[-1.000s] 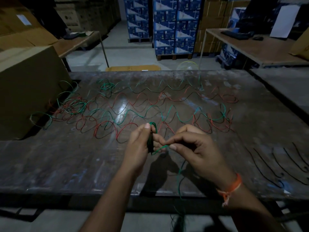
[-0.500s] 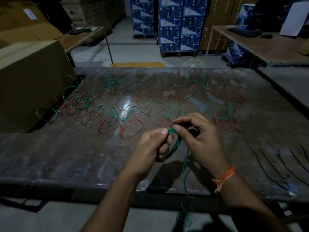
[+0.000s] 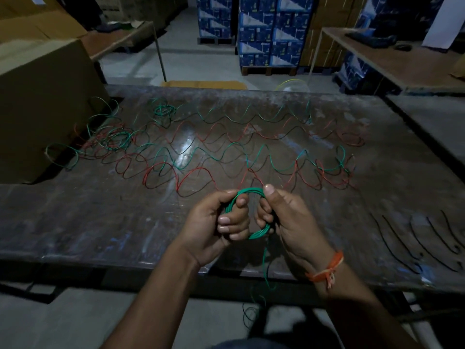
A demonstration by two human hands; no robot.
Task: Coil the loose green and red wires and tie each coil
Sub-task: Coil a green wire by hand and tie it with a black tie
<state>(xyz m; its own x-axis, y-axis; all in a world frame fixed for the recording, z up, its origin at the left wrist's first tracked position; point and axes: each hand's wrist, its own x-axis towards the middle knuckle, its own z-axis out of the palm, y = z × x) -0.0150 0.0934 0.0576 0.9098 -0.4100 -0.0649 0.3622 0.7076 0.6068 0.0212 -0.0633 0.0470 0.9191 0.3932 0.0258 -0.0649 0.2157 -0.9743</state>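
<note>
A small green wire coil [image 3: 251, 190] of several turns hangs between both hands above the table's front edge. My left hand [image 3: 216, 222] grips its left side, fingers curled through the loop. My right hand [image 3: 284, 217] pinches its right side, thumb on top. A loose green tail [image 3: 264, 268] drops from the coil over the table edge toward the floor. Loose green wires [image 3: 271, 159] and red wires [image 3: 193, 172] lie in wavy lines across the dark table [image 3: 100, 222], tangled thicker at the left.
A large cardboard box [image 3: 42, 104] stands on the table's left end. Several black ties [image 3: 415, 243] lie at the right front. A small green bundle [image 3: 163, 110] sits far left. Stacked blue cartons [image 3: 266, 34] and other tables stand behind.
The coil has opened from a flat pinched bundle into a round loop held on both sides. Both hands have shifted slightly right and nearer the table edge.
</note>
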